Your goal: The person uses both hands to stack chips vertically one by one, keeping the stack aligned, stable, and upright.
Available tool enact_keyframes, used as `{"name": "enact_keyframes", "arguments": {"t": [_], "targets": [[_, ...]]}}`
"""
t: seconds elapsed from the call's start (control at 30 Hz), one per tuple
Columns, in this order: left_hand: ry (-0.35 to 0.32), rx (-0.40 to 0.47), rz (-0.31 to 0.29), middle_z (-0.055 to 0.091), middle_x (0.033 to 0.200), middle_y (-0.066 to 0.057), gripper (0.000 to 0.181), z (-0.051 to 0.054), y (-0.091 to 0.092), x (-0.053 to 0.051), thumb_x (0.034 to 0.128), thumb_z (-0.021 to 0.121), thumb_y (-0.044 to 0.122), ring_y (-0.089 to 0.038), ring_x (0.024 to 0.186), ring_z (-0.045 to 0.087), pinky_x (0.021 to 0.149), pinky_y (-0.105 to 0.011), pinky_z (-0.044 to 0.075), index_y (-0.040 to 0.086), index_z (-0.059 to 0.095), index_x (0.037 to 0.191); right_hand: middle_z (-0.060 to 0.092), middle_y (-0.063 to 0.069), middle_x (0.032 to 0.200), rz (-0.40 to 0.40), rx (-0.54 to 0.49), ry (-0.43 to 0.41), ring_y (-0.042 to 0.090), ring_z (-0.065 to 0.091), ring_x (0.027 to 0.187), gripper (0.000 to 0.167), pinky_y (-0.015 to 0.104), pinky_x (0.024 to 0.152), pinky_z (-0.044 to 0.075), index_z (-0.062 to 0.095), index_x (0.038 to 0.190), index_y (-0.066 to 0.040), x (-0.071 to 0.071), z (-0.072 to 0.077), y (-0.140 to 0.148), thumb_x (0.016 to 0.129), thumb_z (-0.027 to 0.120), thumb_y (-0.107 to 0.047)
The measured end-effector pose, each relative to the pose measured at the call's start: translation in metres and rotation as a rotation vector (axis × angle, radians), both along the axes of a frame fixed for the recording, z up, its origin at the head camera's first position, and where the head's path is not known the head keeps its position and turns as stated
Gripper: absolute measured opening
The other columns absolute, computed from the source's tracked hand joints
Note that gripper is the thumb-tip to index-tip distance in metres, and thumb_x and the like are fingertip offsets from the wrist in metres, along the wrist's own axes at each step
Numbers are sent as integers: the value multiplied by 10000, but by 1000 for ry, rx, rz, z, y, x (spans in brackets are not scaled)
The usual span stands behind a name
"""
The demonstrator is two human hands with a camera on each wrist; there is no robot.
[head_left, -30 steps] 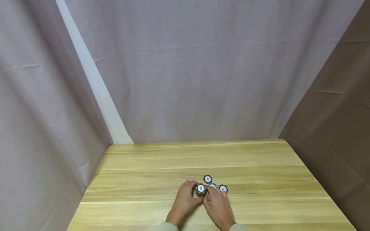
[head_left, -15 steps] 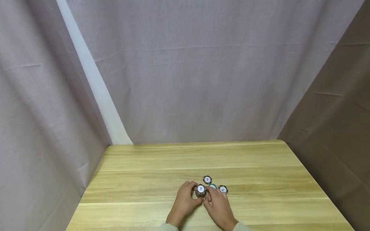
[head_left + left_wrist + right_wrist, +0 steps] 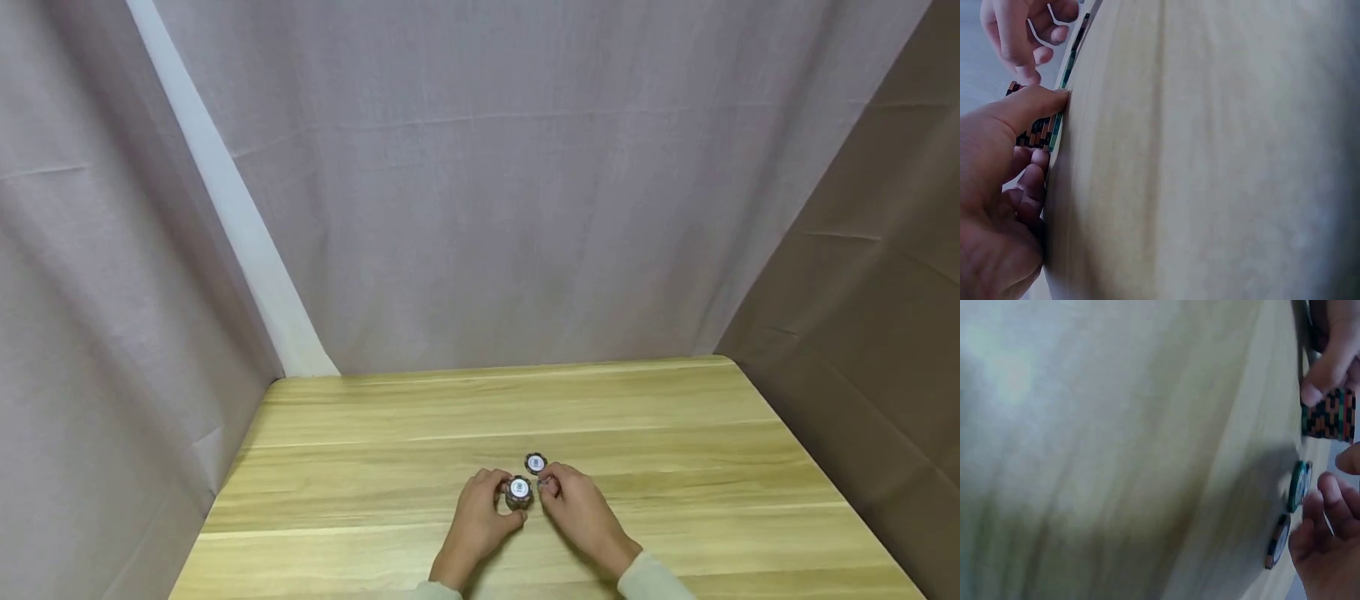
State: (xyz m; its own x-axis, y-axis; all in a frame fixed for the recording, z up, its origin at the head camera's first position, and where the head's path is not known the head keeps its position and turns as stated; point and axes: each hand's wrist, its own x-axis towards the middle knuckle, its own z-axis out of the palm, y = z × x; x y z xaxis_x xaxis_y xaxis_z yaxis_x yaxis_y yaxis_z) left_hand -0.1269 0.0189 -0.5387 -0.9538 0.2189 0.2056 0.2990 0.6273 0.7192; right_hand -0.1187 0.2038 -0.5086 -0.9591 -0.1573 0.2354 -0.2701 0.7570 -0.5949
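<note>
My left hand (image 3: 480,518) grips an upright stack of poker chips (image 3: 519,493), thumb at the near side and fingers at the far side. A dark chip with a white centre tops the stack; the left wrist view shows a green chip (image 3: 1055,133) at its bottom. My right hand (image 3: 588,517) hovers just right of the stack, fingers loosely bent. In the right wrist view its thumb and fingers stand apart with nothing between them. Close by these fingers lie a green chip (image 3: 1297,486) and a dark chip (image 3: 1277,542), both flat on the table.
Beyond the stack lies another dark chip (image 3: 536,463). The hand covers most of the other loose chips in the head view. The wooden table (image 3: 360,467) is bounded by a grey curtain (image 3: 480,250) behind and a brown curtain (image 3: 862,333) at right.
The right hand has left the stack's side, moving right and slightly forward over the loose chips. The left hand still holds the stack in the same place.
</note>
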Motion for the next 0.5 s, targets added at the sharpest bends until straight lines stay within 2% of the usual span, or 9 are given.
{"name": "enact_keyframes", "arguments": {"t": [0.13, 0.2, 0.33, 0.5], "targets": [[-40, 24, -1, 498, 864, 98, 469, 1, 5, 0, 683, 874, 239, -78, 798, 414, 708, -263, 372, 150, 675, 1098, 615, -42, 904, -90, 111, 96, 115, 508, 822, 141, 308, 726, 461, 704, 1000, -100, -1, 4, 9, 867, 731, -139], [-61, 30, -13, 495, 865, 104, 467, 0, 7, 2, 684, 875, 240, -75, 794, 410, 698, -256, 371, 152, 675, 1096, 620, -24, 930, -115, 185, 105, 139, 505, 853, 204, 360, 761, 453, 712, 1015, -110, 2, 5, 15, 836, 767, -191], [-84, 29, -20, 487, 860, 109, 459, -2, 6, 5, 688, 880, 235, -72, 789, 404, 682, -252, 370, 158, 672, 1090, 609, 1, 997, -106, 292, 46, 177, 519, 892, 337, 425, 789, 448, 702, 1082, -112, 6, 4, 23, 795, 796, -264], [-53, 31, 2, 483, 853, 105, 456, 1, 1, 0, 681, 880, 230, -76, 796, 407, 696, -262, 372, 161, 669, 1079, 570, 32, 1069, -73, 288, -19, 227, 537, 996, 417, 446, 860, 474, 660, 1169, -81, 3, 6, 30, 800, 779, -234]]}}
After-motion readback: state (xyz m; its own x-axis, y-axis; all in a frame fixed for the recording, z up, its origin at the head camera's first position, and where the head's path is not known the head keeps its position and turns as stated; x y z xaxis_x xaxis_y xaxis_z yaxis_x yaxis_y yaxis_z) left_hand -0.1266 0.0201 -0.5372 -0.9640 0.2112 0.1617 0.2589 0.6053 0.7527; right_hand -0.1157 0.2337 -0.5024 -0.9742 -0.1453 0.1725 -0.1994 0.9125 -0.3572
